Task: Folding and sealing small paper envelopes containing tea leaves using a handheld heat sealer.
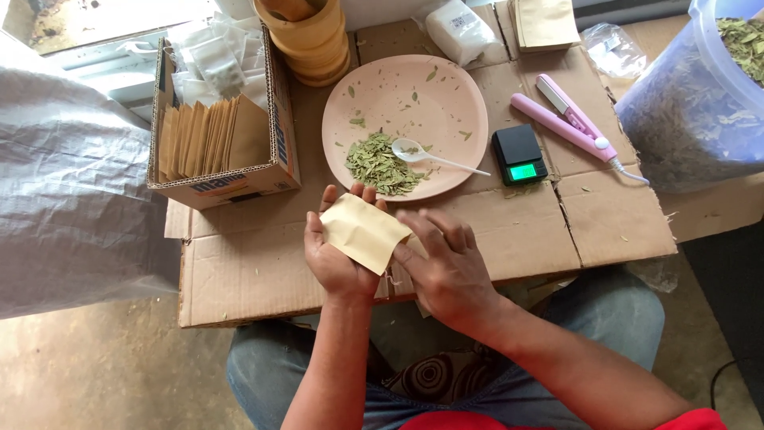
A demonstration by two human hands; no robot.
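Observation:
A small tan paper pouch (364, 232) lies flat across my left hand (336, 256), which cradles it from below. My right hand (446, 267) pinches the pouch's lower right edge with its fingers. Both hands hover over the flattened cardboard (239, 271) just in front of a pink plate (398, 84). On the plate sits a heap of dried green leaves (380, 163) with a white plastic spoon (434, 156) resting beside it.
A cardboard box (227, 187) with upright tan pouches stands at left. A small black scale (518, 154) and a pink heat sealer (567, 118) lie right of the plate. A large clear tub (688, 111) of dried leaves is at far right. Wooden bowls (314, 40) are stacked behind.

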